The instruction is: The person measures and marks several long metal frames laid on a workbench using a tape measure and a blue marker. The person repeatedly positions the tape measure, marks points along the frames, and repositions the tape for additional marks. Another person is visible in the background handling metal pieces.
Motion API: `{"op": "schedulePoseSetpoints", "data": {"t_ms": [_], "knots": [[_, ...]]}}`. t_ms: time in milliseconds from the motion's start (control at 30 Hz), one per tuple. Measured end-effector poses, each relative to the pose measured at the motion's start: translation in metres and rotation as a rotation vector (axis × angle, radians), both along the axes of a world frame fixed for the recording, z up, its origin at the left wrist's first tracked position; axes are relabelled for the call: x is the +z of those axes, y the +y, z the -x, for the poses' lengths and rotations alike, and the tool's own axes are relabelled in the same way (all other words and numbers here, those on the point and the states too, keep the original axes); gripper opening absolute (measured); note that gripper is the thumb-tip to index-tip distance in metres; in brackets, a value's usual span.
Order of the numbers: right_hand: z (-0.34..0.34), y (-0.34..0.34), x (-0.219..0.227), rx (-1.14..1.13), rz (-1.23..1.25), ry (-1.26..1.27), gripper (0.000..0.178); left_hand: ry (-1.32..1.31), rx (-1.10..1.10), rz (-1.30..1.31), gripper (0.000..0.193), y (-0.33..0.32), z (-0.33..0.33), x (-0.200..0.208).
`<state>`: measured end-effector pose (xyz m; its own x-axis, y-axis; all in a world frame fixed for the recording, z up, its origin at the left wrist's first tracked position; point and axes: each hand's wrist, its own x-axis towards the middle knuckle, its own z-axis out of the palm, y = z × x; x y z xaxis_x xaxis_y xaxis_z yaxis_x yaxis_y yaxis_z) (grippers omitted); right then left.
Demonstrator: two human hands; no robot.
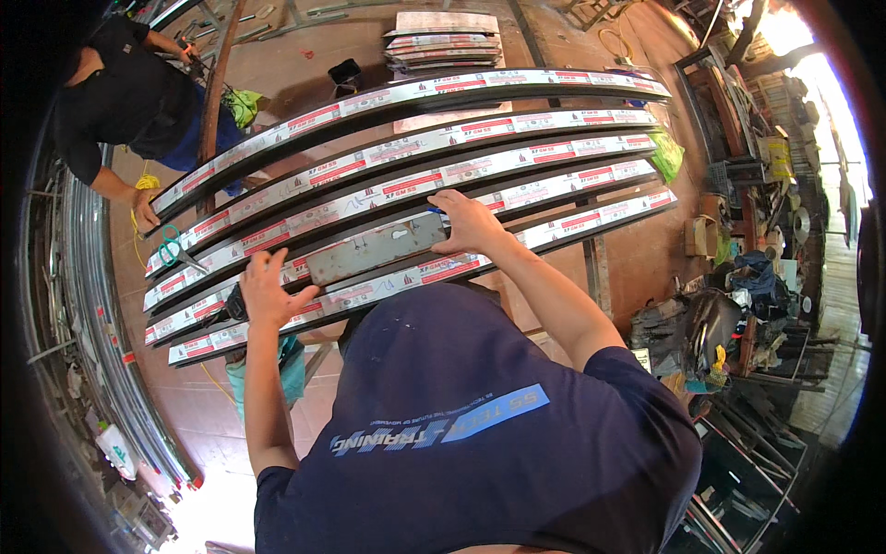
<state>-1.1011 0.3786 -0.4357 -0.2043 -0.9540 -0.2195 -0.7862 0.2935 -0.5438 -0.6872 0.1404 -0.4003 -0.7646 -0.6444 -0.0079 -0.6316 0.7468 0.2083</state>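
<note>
A flat, worn grey metal plate point(374, 251) lies lengthwise across long metal profiles point(443, 266) covered in red-and-white film. At the plate's left end, my left hand point(266, 288) has its fingers and thumb spread apart. My right hand point(466, 224) curls around the right end, thumb on the near side and fingers on the far side. A small blue object, perhaps a pen point(435, 210), shows by those fingers. Beside my left wrist is a black item point(236, 303) I cannot make out. Teal-handled scissors point(171, 247) rest on the profiles' left ends.
At the far left, a co-worker point(129, 92) in black has a hand on the farthest profile point(406, 90). Stacked panels point(443, 42) lie beyond. More long bars point(138, 388) run along the left side. Cluttered tools and scrap point(729, 314) fill the right.
</note>
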Motion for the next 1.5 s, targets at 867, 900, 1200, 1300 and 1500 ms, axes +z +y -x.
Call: {"op": "schedulePoseSetpoints", "data": {"t_ms": [867,900,1200,1300,1500], "knots": [[0.003,0.000,-0.012,-0.011,0.060,0.077,0.091,0.146,-0.221,0.025,0.097,-0.006,0.037,-0.066],[0.005,0.000,-0.014,-0.017,0.096,0.049,0.089,0.150,-0.207,0.027,0.097,-0.003,0.037,-0.065],[-0.015,0.017,-0.015,-0.189,0.408,0.109,0.045,0.090,-0.034,-0.037,0.105,0.012,0.053,-0.055],[-0.021,0.011,-0.017,-0.315,0.486,-0.144,0.020,0.024,-0.012,-0.089,0.109,0.010,0.057,-0.056],[-0.033,-0.015,-0.027,-0.378,0.490,-0.615,0.054,0.054,0.030,-0.096,0.103,0.014,0.059,-0.059]]}}
